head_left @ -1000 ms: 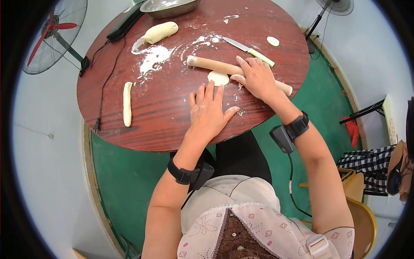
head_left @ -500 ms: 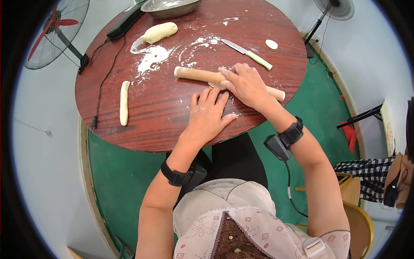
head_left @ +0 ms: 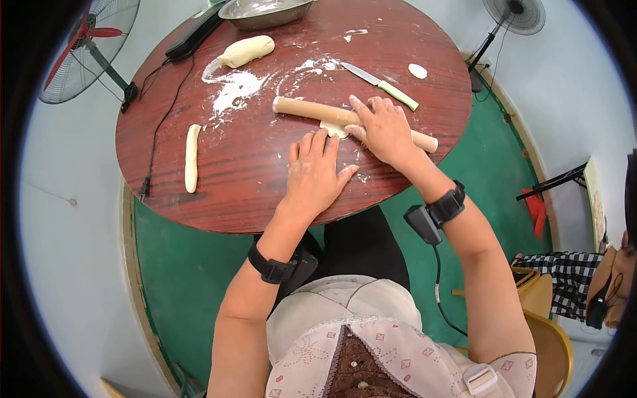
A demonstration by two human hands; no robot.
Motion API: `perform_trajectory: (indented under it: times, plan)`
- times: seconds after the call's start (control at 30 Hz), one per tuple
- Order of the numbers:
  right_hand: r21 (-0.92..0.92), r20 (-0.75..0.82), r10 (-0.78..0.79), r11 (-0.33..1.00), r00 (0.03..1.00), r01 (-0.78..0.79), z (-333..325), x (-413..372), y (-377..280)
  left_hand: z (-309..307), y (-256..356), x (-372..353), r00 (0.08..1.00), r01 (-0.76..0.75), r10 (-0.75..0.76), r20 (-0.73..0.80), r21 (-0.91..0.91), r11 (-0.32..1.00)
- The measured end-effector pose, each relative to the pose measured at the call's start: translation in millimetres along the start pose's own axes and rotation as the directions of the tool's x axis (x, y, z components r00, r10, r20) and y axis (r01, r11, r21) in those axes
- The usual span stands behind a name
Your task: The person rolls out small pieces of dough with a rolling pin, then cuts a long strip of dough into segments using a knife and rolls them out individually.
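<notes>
My right hand (head_left: 385,129) is closed over the right half of a wooden rolling pin (head_left: 308,109). The pin lies at a slant across the table, its far side dusted with flour. A small flat piece of dough (head_left: 333,129) shows from under the pin's near side. Just below it, my left hand (head_left: 312,171) rests with fingers stretched out, the fingertips right at the dough's near left edge. Beyond the pin lies a knife (head_left: 397,95) with a light green handle, and a thin dough disc (head_left: 417,71) sits to its right.
A dough strip (head_left: 192,159) lies at the table's left. Farther back are a thick dough roll (head_left: 247,51), spilled flour (head_left: 233,91), a metal bowl (head_left: 265,14) and a black case (head_left: 194,33) with a cord. Fans stand on both sides; another person (head_left: 607,282) is at far right.
The rolling pin and my right hand have shifted slightly to the right, uncovering more of the flat dough. My left hand has drawn a little to the left.
</notes>
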State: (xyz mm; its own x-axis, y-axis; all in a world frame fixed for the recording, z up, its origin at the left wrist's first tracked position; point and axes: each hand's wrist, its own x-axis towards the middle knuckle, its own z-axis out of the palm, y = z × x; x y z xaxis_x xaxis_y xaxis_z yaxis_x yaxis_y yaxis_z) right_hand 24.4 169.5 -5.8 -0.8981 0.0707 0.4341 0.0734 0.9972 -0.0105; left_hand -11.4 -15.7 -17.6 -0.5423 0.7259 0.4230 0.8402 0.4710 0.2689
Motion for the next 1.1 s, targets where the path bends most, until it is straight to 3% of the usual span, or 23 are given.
perform_trajectory:
  times: [0.07, 0.1, 0.2, 0.23, 0.33, 0.37, 0.47, 0.6, 0.7, 0.83, 0.9, 1.0, 1.1]
  plan:
    - [0.023, 0.066, 0.026, 0.999, 0.998, -0.028, 5, 8, 11, -1, -3, 2, 0.999, -0.016, 0.017, 0.034, -0.008, 1.0]
    - [0.063, 0.016, -0.023, 0.998, 1.0, 0.022, 5, 10, 16, -3, -7, 2, 0.999, -0.028, 0.029, 0.046, -0.026, 0.999]
    - [0.153, 0.043, 0.016, 0.988, 0.999, -0.023, 2, 12, 27, -18, -21, 8, 0.987, -0.084, 0.091, 0.131, -0.057, 0.995]
    - [0.218, -0.028, 0.028, 0.976, 0.999, -0.021, 2, 10, 29, -23, -28, 11, 0.979, -0.104, 0.113, 0.167, -0.062, 0.993]
    - [0.281, -0.091, 0.022, 0.96, 0.996, 0.004, -10, 5, 32, -28, -40, 16, 0.984, 0.003, -0.014, 0.178, 0.059, 0.998]
    - [0.308, -0.059, 0.051, 0.951, 0.997, -0.031, -15, 4, 30, -26, -35, 18, 0.983, 0.068, -0.072, 0.17, 0.026, 0.997]
    - [0.29, -0.018, 0.034, 0.957, 0.999, -0.028, -10, 0, 32, -11, -4, 22, 0.994, -0.031, 0.028, 0.105, 0.03, 0.999]
    - [0.229, -0.049, 0.04, 0.973, 0.998, -0.027, -4, -4, 37, 4, 13, 27, 0.977, -0.037, 0.005, 0.213, 0.145, 0.989]
    - [0.243, -0.119, -0.013, 0.969, 0.993, 0.041, -9, -8, 36, -10, 7, 24, 0.945, -0.133, 0.136, 0.297, -0.03, 0.991]
    - [0.254, -0.095, -0.142, 0.954, 0.985, 0.162, -18, -12, 29, -17, -11, 16, 0.955, -0.222, 0.221, 0.199, -0.019, 0.975]
    - [0.196, -0.029, -0.191, 0.961, 0.981, 0.193, -14, -15, 24, -17, -7, 10, 0.965, -0.202, 0.196, 0.174, 0.018, 0.979]
    - [-0.001, -0.132, -0.18, 0.983, 0.975, 0.182, -8, -11, 18, -16, 0, 4, 0.976, -0.164, 0.156, 0.154, 0.037, 0.986]
    - [-0.025, -0.049, -0.038, 0.999, 0.998, 0.036, 3, 3, 29, -15, 8, 1, 0.983, -0.093, 0.091, 0.157, 0.0, 0.996]
